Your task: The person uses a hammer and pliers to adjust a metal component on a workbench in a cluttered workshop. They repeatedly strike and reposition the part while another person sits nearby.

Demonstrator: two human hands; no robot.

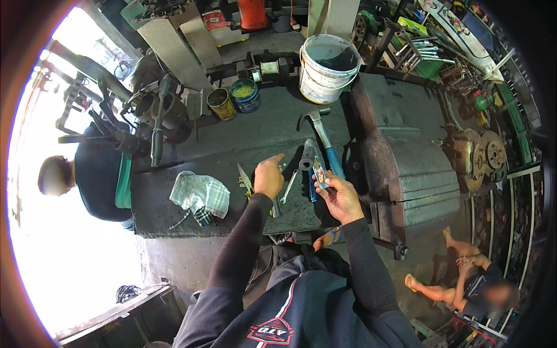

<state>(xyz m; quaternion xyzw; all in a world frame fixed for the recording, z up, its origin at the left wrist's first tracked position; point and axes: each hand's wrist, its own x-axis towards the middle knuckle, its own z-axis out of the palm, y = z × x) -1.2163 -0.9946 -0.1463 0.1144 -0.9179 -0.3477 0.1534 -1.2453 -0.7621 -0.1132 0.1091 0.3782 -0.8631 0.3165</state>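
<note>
So I'm watching this at the bench [152,223], calling straight ahead of the worker 12 o'clock. The right hand [342,202] has a slim glossy packet [319,175] pinched between thumb and fingers, sticking out toward 10 or 11, long axis running roughly 11 to 5. That's also about 3 o'clock from the left hand [269,177], so the right is obviously nearer, and the gap between hands is what matters, I reckon. Left is loosely curled, index poking toward 1; can't tell if the hidden fingers have hold of anything. A small wrench [288,188] lies in that gap, at the left hand's 4. Pliers [245,178] sit just beside it at 9. Past the packet's far end there's a metal tube [307,156], touching or not I can't tell, and a blue-handled hammer [322,132] around 11 to 12 from the right hand.
</note>
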